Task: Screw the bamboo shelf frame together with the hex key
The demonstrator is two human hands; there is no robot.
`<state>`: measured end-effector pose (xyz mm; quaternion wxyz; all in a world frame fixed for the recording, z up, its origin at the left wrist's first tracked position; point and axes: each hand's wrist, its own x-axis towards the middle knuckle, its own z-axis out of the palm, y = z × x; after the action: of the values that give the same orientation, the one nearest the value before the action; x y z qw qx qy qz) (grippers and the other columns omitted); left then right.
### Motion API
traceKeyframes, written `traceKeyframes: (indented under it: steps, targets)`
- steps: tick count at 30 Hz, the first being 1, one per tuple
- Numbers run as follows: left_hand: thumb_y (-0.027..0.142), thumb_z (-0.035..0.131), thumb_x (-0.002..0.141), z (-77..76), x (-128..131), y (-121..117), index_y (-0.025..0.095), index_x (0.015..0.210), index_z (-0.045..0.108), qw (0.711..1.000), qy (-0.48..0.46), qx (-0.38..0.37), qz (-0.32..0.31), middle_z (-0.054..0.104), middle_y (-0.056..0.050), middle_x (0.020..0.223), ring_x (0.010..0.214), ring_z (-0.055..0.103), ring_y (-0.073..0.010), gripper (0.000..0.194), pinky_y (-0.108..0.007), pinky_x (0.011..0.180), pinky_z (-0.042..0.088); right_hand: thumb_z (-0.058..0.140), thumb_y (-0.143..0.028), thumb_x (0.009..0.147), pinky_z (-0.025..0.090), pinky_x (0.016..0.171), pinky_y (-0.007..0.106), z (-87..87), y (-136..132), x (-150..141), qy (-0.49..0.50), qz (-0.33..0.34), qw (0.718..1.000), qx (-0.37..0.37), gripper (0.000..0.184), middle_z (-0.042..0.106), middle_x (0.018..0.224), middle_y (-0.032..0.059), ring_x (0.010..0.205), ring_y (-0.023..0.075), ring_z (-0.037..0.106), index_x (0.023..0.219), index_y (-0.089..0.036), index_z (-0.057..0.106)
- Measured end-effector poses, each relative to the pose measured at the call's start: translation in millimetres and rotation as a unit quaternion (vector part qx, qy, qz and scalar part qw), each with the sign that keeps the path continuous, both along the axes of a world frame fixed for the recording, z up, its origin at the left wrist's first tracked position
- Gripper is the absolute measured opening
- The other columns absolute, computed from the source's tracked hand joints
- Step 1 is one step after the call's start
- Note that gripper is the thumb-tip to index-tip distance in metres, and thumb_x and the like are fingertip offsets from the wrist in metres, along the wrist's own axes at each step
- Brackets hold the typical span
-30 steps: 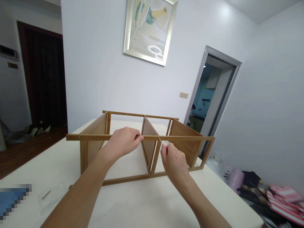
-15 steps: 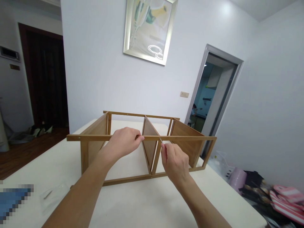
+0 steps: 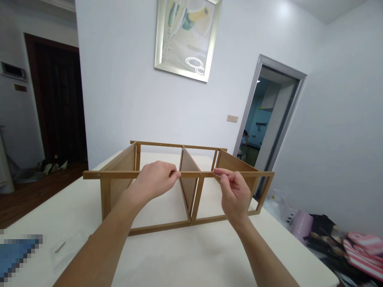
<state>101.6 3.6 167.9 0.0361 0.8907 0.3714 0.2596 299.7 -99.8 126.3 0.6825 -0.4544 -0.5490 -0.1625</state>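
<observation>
A wooden shelf frame (image 3: 191,174) lies on its side on the white table, its shelf boards standing upright between the rails. My left hand (image 3: 157,175) is closed around the upper front rail, left of the middle board. To the right of that board, my right hand (image 3: 236,193) pinches a thin metal tool, seemingly an Allen key (image 3: 218,174), mostly hidden by the fingers. Its fingertips are close to the same rail. A small bolt head (image 3: 200,174) shows in the rail between my hands, at the middle board (image 3: 190,179).
On the white table (image 3: 167,259) at left lies a clear plastic bag (image 3: 67,249) with a small metal piece. A blurred blue item (image 3: 14,255) is at the left edge. Beyond the table's right edge are a purple container (image 3: 301,225) and striped cloth (image 3: 365,251). A person is in the far doorway.
My right hand has moved right and slightly up, taking the metal tool off the bolt head at the middle board; its fingers have shifted. My left hand stays on the rail.
</observation>
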Motion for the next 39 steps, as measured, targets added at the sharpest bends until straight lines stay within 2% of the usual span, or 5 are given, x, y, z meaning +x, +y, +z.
traceKeyframes:
  steps: [8,16,22,26,39]
  targets:
    - [0.042,0.038,0.089,-1.1,-0.4,-0.2,0.024,0.067,0.063,1.0,-0.005,0.004,0.0,0.065,-0.001,0.065,0.056,0.055,-0.0158,0.038,-0.028,0.054,0.032,0.047,-0.039,0.094,0.033,0.049,0.022,-10.5,27.6,5.1,0.092,0.02,0.995,-0.038,0.027,0.04,0.058,-0.0077,0.05,0.0086,0.038,0.073,-0.022,0.041]
    - [0.043,0.039,0.089,-1.3,1.7,0.8,0.026,0.076,0.068,1.0,0.009,0.01,0.012,0.068,-0.001,0.07,0.061,0.058,-0.0174,0.036,-0.028,0.056,0.034,0.042,-0.023,0.095,0.048,0.066,0.028,-42.6,30.8,3.0,-0.049,-0.046,0.998,-0.002,0.011,0.059,0.084,0.0016,0.072,0.0131,0.056,0.097,-0.022,0.053]
    - [0.041,0.037,0.09,-2.3,6.1,-3.9,0.023,0.074,0.065,0.998,0.032,0.051,0.037,0.067,-0.003,0.069,0.061,0.058,-0.019,0.036,-0.029,0.056,0.033,0.047,-0.014,0.094,0.055,0.077,0.031,-44.0,31.2,3.0,-0.134,-0.078,0.986,0.066,0.044,0.068,0.093,0.0042,0.085,0.0152,0.065,0.136,-0.024,0.042]
    - [0.037,0.037,0.091,-5.4,14.8,-9.7,0.022,0.08,0.064,0.996,0.042,0.079,0.016,0.069,-0.004,0.075,0.066,0.06,-0.0193,0.033,-0.029,0.058,0.033,0.047,-0.009,0.093,0.056,0.076,0.032,-42.8,32.1,8.9,-0.181,-0.084,0.975,0.098,0.034,0.068,0.098,0.0067,0.091,0.0165,0.065,0.12,-0.024,0.059]
    - [0.045,0.038,0.09,-2.3,17.1,-14.9,0.023,0.075,0.058,0.993,0.082,0.084,0.021,0.065,-0.003,0.067,0.062,0.059,-0.0201,0.034,-0.029,0.054,0.029,0.061,-0.014,0.087,0.048,0.073,0.033,-45.5,32.0,7.2,-0.212,-0.196,0.951,0.114,0.017,0.061,0.088,0.0056,0.083,0.0171,0.055,0.1,-0.023,0.066]
